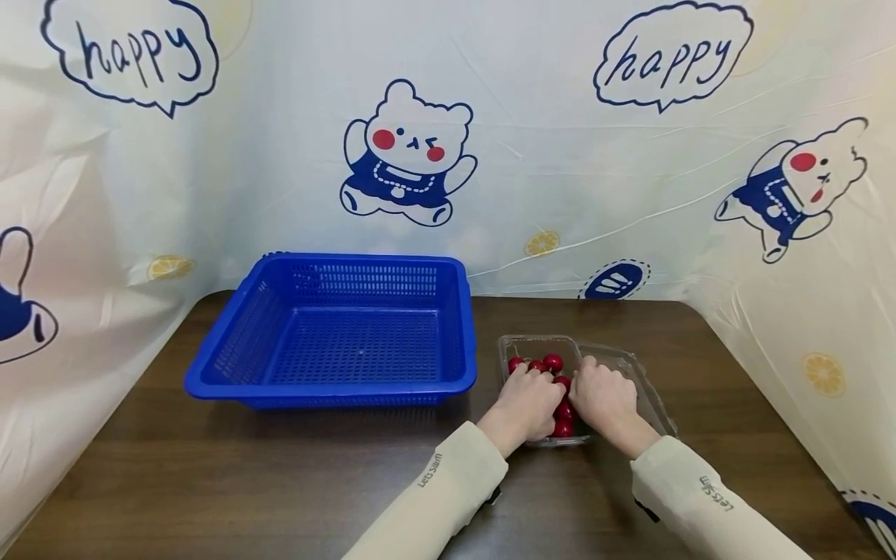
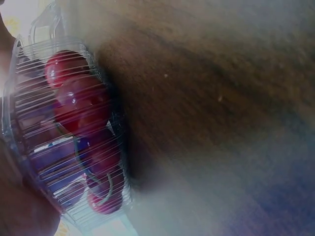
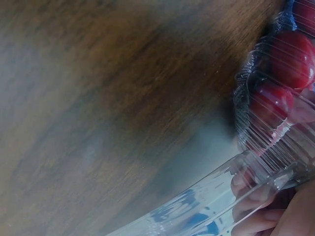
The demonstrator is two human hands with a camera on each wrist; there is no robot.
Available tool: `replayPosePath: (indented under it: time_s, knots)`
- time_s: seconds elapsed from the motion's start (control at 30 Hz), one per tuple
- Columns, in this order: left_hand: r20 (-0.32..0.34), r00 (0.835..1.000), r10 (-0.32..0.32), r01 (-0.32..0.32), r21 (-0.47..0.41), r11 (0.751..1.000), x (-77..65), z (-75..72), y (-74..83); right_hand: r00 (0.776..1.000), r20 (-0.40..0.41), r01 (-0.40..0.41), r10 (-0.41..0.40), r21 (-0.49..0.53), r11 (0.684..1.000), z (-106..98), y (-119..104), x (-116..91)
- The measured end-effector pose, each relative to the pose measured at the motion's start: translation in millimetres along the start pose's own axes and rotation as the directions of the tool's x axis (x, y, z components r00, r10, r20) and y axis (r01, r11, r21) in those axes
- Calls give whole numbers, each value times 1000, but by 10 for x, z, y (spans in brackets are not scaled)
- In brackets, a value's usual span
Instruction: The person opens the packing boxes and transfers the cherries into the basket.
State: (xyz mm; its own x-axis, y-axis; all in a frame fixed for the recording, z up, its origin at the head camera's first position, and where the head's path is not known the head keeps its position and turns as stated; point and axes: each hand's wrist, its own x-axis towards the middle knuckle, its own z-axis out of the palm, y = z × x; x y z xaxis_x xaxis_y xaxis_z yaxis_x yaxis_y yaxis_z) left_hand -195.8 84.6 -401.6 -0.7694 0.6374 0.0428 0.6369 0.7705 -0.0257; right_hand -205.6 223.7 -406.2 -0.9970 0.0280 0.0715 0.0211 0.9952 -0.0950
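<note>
A clear plastic box (image 1: 537, 341) of red cherries (image 1: 553, 363) stands on the right half of the table, its clear lid (image 1: 652, 393) folded out to the right. My left hand (image 1: 532, 400) reaches over the box's front left side, fingers bent down among the cherries; I cannot tell whether they pinch one. My right hand (image 1: 605, 395) grips the box's right rim by the lid hinge with curled fingers. Through the ribbed wall, the left wrist view shows cherries (image 2: 81, 105) with green stems. Fingers (image 3: 258, 223) show beside the clear edge in the right wrist view.
A large blue plastic basket (image 1: 458, 381) with slotted sides stands left of the box on the brown wooden table (image 1: 315, 474). Behind and along both sides hangs a pale printed cloth (image 1: 532, 155).
</note>
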Motion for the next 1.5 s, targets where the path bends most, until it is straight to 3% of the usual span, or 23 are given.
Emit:
replayPosePath:
  time_s: [0.37,0.7,1.1,1.33,1.5]
  knots:
    - [-29,1000,-10,11,25,1000,15,-4,12,1000,-11,-11,11,11,1000,-15,11,5]
    - [-73,997,-28,24,-62,998,-7,30,-25,1000,-26,-7,7,6,1000,-3,0,-2]
    - [-118,993,-20,16,-32,999,-41,6,-44,1000,-11,-13,13,-10,1000,4,-10,-3]
    - [-179,983,-48,32,-88,996,-48,-32,-56,1000,-22,-5,4,-24,1000,-3,-13,3]
    - [-183,981,-62,37,-133,990,-50,-118,-95,1000,-11,-8,7,-23,1000,7,-11,13]
